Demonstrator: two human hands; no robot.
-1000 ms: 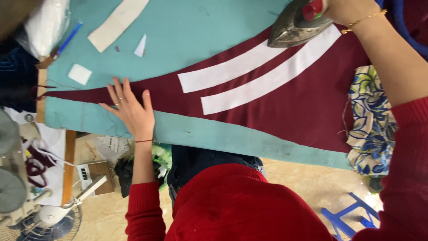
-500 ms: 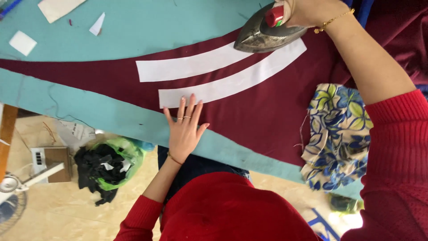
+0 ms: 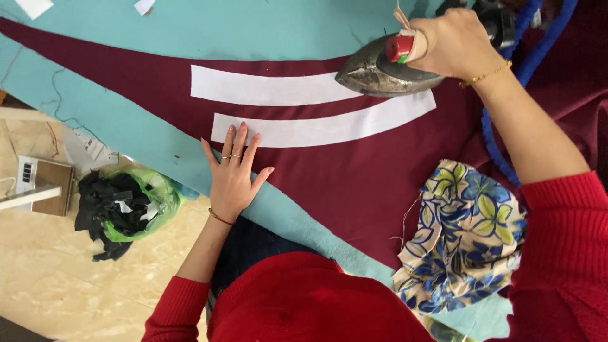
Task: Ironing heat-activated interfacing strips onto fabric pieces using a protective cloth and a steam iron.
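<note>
A teal table cover point(image 3: 272, 28) fills the upper frame, and across it lies the largest piece, a maroon fabric panel point(image 3: 354, 183) that tapers to a point toward 10 o'clock and widens toward 3 o'clock. At 5 o'clock from the panel's middle a crumpled floral cloth point(image 3: 465, 237) in blue, yellow and cream rests on the maroon, its lower part reaching the teal cover.

Two white interfacing strips lie on the maroon, running roughly 9 to 3 o'clock. The upper strip point(image 3: 266, 88) disappears at its 3 o'clock end under the iron; the lower strip point(image 3: 329, 126) lies just below it, with a narrow band of maroon between them.

On the floor at 8 o'clock sits a green plastic bag point(image 3: 149, 202) stuffed with black scraps.

The metal iron point(image 3: 380, 71) stands flat on the upper strip, nose pointing to 9 o'clock. The right hand point(image 3: 453, 44) is wrapped tight around its handle, fingers clamped closed. The left hand point(image 3: 234, 174) presses flat on the maroon, fingers spread apart, fingertips touching the 9 o'clock end of the lower strip.
</note>
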